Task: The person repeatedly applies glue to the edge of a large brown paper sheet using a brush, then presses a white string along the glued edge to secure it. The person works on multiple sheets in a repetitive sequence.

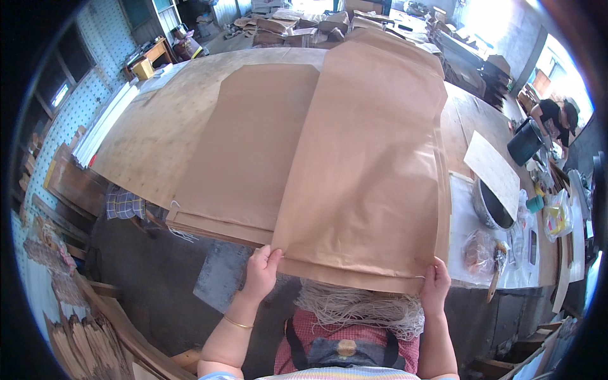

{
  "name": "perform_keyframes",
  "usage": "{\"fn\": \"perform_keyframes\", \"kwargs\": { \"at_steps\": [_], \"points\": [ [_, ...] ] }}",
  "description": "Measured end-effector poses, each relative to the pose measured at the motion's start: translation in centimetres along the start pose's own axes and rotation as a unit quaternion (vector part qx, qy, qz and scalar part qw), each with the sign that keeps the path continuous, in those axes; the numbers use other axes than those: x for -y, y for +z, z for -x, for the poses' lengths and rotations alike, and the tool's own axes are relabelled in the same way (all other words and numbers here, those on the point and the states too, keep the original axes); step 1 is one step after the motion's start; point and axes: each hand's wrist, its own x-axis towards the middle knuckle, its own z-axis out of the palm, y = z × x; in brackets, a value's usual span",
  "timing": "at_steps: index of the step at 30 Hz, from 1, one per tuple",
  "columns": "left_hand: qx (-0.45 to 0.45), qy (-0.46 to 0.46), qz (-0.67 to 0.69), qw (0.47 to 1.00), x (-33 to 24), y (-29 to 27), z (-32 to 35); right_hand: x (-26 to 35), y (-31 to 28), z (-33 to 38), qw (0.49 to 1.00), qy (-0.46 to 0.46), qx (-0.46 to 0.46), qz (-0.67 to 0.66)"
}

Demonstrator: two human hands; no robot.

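Both hands grip the near edge of a large brown kraft-paper sack (367, 171) that lies flat along a wide plywood tabletop (158, 126). The left hand (261, 273) is closed on the sack's near left corner, thumb on top and fingers curled beneath the paper. The right hand (434, 285) pinches the near right corner in the same way, fingers wrapped under the folded bottom edge. The sack's near end hangs just past the tabletop's edge, above a bundle of pale off-white string (361, 307) resting in the person's lap.

Just to the left, partly under the held sack, sits a stack of similar flat brown paper sacks (247, 158), their near edges lined up at the tabletop's rim. To the right, a round metal bowl (491, 206) stands on a white sheet, with a pale rectangular board (494, 171) leaning across it, and a clear plastic bag with brownish contents (479, 251) lies near it. Farther right, another person in dark clothing (554, 117) bends over beside a dark bucket (524, 142).
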Motion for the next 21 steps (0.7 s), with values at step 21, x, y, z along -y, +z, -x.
{"fn": "perform_keyframes", "kwargs": {
  "at_steps": [21],
  "points": [
    [-0.032,0.004,0.116,0.993,-3.3,8.2,0.7,16.5,3.5,1.8,0.847,-0.477,0.143,0.186]
  ]
}}
